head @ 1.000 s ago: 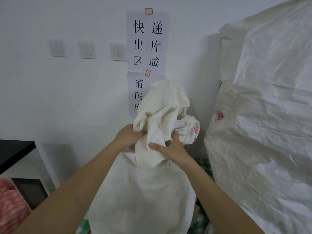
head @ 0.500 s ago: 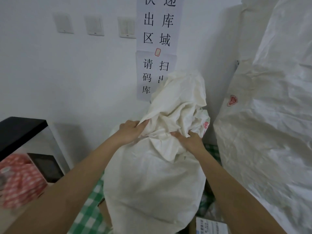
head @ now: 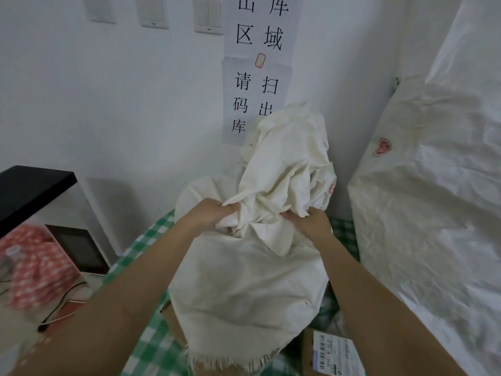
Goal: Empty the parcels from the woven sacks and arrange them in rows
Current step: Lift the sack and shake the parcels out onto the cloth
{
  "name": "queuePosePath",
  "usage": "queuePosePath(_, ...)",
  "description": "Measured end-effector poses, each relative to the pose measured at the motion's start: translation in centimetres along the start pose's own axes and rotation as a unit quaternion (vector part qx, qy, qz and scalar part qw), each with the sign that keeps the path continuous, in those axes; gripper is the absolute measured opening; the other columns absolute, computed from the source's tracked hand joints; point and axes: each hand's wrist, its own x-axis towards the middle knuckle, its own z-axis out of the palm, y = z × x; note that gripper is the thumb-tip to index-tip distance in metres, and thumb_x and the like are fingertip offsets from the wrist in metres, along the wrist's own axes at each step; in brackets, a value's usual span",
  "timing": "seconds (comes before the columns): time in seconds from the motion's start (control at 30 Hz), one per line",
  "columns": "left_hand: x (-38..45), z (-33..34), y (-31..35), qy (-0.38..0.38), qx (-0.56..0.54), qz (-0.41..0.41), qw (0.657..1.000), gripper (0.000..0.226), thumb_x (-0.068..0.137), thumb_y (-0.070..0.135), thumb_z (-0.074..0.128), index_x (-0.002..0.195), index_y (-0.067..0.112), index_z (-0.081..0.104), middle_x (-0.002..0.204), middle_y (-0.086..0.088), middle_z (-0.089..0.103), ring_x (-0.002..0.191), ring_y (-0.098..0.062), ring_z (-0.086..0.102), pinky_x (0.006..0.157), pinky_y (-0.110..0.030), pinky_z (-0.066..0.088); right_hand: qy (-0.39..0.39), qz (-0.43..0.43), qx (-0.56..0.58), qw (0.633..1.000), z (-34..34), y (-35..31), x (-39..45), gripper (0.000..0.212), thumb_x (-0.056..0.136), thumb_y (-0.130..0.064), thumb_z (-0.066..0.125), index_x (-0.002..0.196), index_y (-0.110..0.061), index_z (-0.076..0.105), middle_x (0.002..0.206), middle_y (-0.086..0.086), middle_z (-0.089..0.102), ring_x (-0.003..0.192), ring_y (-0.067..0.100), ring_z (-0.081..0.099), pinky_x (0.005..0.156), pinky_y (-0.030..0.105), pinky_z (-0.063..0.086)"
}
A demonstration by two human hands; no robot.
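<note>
A cream woven sack (head: 252, 280) hangs upside down in front of me, its frayed open mouth at the bottom and its bunched closed end up by the wall. My left hand (head: 214, 215) grips a fold of the bunched cloth on the left. My right hand (head: 309, 222) grips the cloth on the right. Below the sack's mouth lie brown cardboard parcels, one at the left (head: 173, 318) and one with a white shipping label (head: 336, 354) at the lower right, on a green checked cloth (head: 151, 346).
A large full white woven sack (head: 433, 213) stands against the wall on the right. At the left are a black-topped white shelf (head: 35, 185), a dark screen device (head: 81, 248) and a red patterned bundle (head: 35, 270). Paper signs (head: 257, 77) hang on the wall.
The sack and both hands have come lower and the view has tilted down. Parcels and more of the checked cloth now show under the sack's mouth.
</note>
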Motion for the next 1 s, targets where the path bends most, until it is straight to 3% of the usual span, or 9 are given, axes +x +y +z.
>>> queuePosePath(0.07,0.9,0.3,-0.6,0.029,0.05,0.018,0.998,0.04,0.088,0.048,0.059,0.077,0.01,0.057,0.083,-0.004,0.057,0.075,-0.02,0.054,0.059,-0.026,0.034,0.012,-0.025,-0.015,1.0,0.3,0.4,0.1,0.047,0.075,-0.054,0.075,0.096,-0.015,0.06,0.102,0.001,0.065,0.097,0.022,0.057,0.099,0.043,0.045)
queuePosePath(0.13,1.4,0.7,-0.7,0.066,0.134,0.026,0.988,0.04,0.084,0.05,0.062,0.073,0.014,0.052,0.084,-0.004,0.056,0.087,-0.028,0.056,0.067,-0.03,0.035,0.015,-0.041,-0.047,0.998,0.7,0.4,-0.1,0.051,0.08,-0.046,0.074,0.11,-0.008,0.061,0.11,0.003,0.063,0.105,0.025,0.056,0.099,0.039,0.042)
queuePosePath(0.23,2.0,1.4,-0.8,0.109,0.223,0.008,0.969,0.06,0.079,0.051,0.067,0.121,0.016,0.044,0.124,-0.007,0.044,0.117,-0.034,0.044,0.085,-0.038,0.039,-0.006,-0.043,-0.084,0.996,1.4,0.6,0.4,0.044,0.082,-0.035,0.074,0.113,-0.008,0.06,0.104,0.005,0.063,0.102,0.026,0.06,0.079,0.029,0.043)
queuePosePath(0.3,2.3,1.6,-0.9,0.117,0.272,0.004,0.955,0.077,0.078,0.05,0.069,0.136,0.017,0.031,0.136,-0.008,0.034,0.122,-0.034,0.04,0.089,-0.04,0.039,-0.016,-0.05,-0.118,0.992,1.6,0.9,1.0,0.036,0.083,-0.032,0.071,0.109,-0.01,0.062,0.1,0.005,0.066,0.094,0.023,0.061,0.072,0.027,0.041)
queuePosePath(0.47,4.0,1.5,-1.8,0.151,0.326,0.051,0.932,0.039,0.09,0.032,0.06,0.119,0.01,0.046,0.124,-0.01,0.044,0.107,-0.029,0.054,0.077,-0.033,0.04,-0.034,-0.093,-0.072,0.993,1.0,0.1,1.8,0.033,0.081,-0.018,0.071,0.108,-0.01,0.055,0.099,0.004,0.061,0.093,0.023,0.059,0.073,0.028,0.043)
queuePosePath(0.63,4.2,1.0,-0.9,0.174,0.327,0.108,0.922,0.015,0.095,0.017,0.047,0.102,0.013,0.06,0.103,-0.004,0.061,0.096,-0.025,0.062,0.07,-0.029,0.041,0.009,-0.017,0.113,0.993,0.4,0.1,1.1,0.077,0.077,-0.011,0.079,0.134,-0.01,0.028,0.12,0.008,0.047,0.104,0.023,0.053,0.084,0.03,0.044)
queuePosePath(0.73,3.9,0.8,0.4,0.116,0.237,0.087,0.961,0.012,0.089,0.015,0.053,0.078,0.013,0.057,0.071,0.001,0.055,0.074,-0.022,0.059,0.062,-0.026,0.039,-0.042,0.06,0.038,0.997,-0.2,-1.3,1.2,0.079,0.09,-0.015,0.066,0.146,0.0,0.012,0.134,0.009,0.04,0.127,0.029,0.044,0.102,0.029,0.039)
queuePosePath(0.83,3.4,-0.8,2.2,0.083,-0.019,0.084,0.993,0.019,0.082,0.006,0.064,0.068,0.007,0.051,0.06,-0.005,0.051,0.048,-0.013,0.052,0.046,-0.02,0.037,-0.04,0.044,0.012,0.998,-1.6,-4.8,1.5,0.057,0.088,-0.014,0.068,0.135,0.001,0.04,0.13,0.011,0.05,0.123,0.029,0.049,0.091,0.025,0.04)
queuePosePath(1.0,2.3,-3.1,2.5,0.128,-0.258,0.117,0.95,0.006,0.084,0.007,0.067,0.085,0.009,0.061,0.081,-0.01,0.062,0.068,-0.019,0.058,0.061,-0.028,0.046,0.025,-0.128,0.169,0.977,-2.8,-4.4,1.7,0.045,0.081,-0.011,0.074,0.122,-0.008,0.056,0.11,0.001,0.062,0.104,0.021,0.06,0.081,0.029,0.044)
